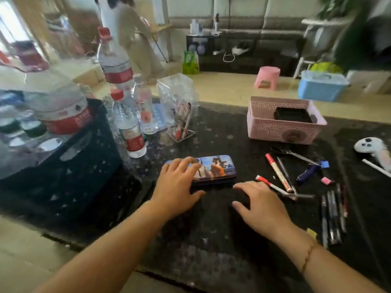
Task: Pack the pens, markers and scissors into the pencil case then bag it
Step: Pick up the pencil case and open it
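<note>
A closed pencil case (215, 168) with a colourful printed lid lies in the middle of the dark table. My left hand (176, 187) rests on its left end, fingers spread over the lid. My right hand (259, 205) hovers just right of the case, fingers straight, holding nothing. To the right lie two red-capped markers (277, 172), scissors (294, 154) and a row of several dark pens (333, 216).
A pink basket (283, 127) stands behind the pens. A clear bag (177, 102) with pens stands behind the case. Water bottles (129, 123) and a black crate (69, 166) fill the left. A white controller (370, 145) lies far right. A person stands in the background.
</note>
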{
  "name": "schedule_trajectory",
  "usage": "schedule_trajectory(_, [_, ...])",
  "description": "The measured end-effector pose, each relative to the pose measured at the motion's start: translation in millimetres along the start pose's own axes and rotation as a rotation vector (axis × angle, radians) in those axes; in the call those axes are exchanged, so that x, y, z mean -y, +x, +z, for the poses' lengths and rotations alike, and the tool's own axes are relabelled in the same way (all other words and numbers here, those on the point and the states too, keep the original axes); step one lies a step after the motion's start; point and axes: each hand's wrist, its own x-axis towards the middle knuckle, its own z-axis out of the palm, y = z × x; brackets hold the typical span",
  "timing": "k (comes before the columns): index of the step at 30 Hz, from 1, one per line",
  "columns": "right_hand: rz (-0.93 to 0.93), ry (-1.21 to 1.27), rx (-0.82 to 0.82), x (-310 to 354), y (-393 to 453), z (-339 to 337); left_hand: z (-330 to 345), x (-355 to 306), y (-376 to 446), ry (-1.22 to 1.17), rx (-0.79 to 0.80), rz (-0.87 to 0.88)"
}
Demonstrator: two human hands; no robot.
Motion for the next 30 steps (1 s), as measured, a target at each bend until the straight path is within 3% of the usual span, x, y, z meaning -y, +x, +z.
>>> schedule_trajectory(3, [0.075, -0.032, -0.062, 2.4, 27.0, 6.5, 15.5, 14.6, 27.8, 0.055, 0.198, -0.092])
schedule_trajectory(5, [0.128, 0.001, -0.007, 5.4, 44.6, 10.0, 26.7, 19.8, 41.2, 0.044, 0.278, -0.11])
schedule_trajectory(9, [0.161, 0.123, -0.017, 4.2, 62.5, 23.6, 43.2, 24.8, 42.4, -0.028, 0.205, -0.105])
schedule_trajectory(14, [0.167, 0.086, -0.121, -1.4, 31.5, 35.3, 36.0, 16.8, 8.2, -0.07, 0.152, -0.041])
schedule_trajectory(20, [0.119, 0.024, -0.124, -13.9, -4.0, 48.9, 35.5, -0.9, -26.3, -0.063, 0.113, 0.005])
schedule_trajectory(24, [0.15, 0.064, -0.148, -14.4, -2.7, 48.3, 16.9, 3.8, -12.4, -0.079, 0.235, 0.016])
schedule_trajectory(28, [0.168, 0.063, -0.158, -11.6, -4.6, 44.7, -27.5, 15.4, 30.9, -0.25, 0.581, -0.016])
schedule_trajectory(30, [0.198, 0.081, -0.143, -9.7, -4.3, 44.0, -37.8, 27.4, 60.7, -0.345, 0.597, -0.022])
